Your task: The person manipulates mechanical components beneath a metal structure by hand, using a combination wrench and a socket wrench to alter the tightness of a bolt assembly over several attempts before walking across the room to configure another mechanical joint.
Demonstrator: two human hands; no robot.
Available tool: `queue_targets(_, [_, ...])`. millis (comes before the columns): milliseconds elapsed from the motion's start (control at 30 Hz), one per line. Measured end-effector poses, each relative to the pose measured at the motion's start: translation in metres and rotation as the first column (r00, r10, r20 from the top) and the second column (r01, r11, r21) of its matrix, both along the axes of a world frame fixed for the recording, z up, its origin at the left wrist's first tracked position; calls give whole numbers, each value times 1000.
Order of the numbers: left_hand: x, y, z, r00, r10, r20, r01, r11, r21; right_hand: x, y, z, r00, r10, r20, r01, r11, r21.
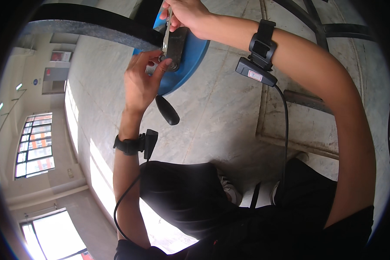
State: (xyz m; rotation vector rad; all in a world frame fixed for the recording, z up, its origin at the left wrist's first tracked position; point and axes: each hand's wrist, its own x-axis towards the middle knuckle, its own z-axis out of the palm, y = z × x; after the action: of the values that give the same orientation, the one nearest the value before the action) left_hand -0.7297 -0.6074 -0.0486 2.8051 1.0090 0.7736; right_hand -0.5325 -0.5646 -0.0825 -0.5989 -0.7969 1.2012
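Observation:
My right hand [188,18] is closed around a slim silver wrench [167,37], its fingers partly cut off by the upper edge. The tool points down toward my left hand [142,79]. Thumb and forefinger of that hand pinch a small metal piece like a bolt head [162,58], just below the wrench's end. Both hands work at a dark metal plate [177,47] on a blue, round-edged panel [194,60] that resembles a chair seat. Another bolt [173,66] sits at the plate's lower corner. From under the blue panel a black lever handle [167,111] sticks out.
A thick black beam [95,30] runs in from the upper left, ending beside my left fingers. Dark metal frame bars [320,30] stand at the upper right. A metal-edged panel [299,121] lies on the grey floor [221,104]. Cables run from both wrist straps.

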Motion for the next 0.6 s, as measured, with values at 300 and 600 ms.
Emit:
queue_targets(300, [-5, 0, 1, 983, -162, -83, 163, 987, 8, 6, -141, -14, 907, 52, 419, -141, 973, 184])
queue_targets(600, [-7, 6, 0, 977, -180, -114, 185, 982, 35, -38, -171, -35, 858, -141, 494, -62, 926, 372])
